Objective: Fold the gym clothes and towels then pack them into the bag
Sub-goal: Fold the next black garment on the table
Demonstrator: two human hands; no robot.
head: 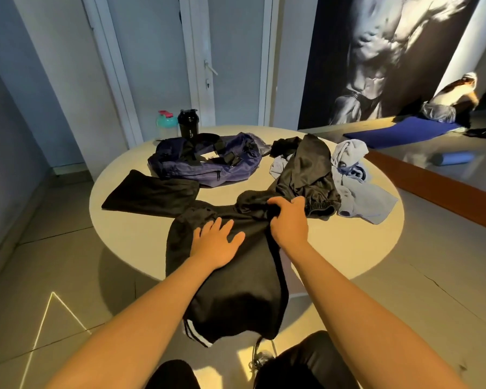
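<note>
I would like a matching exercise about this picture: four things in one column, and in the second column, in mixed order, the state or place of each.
Things:
1. left hand
2. right hand
3. navy bag
4. black shaker bottle

States or places:
A. grips a bunched part of the black garment
B. stands upright beside the teal bottle
C. lies flat on the black garment
D. lies slumped on the table, beyond the folded black cloth

Pairs: 1-C, 2-A, 3-D, 4-B
</note>
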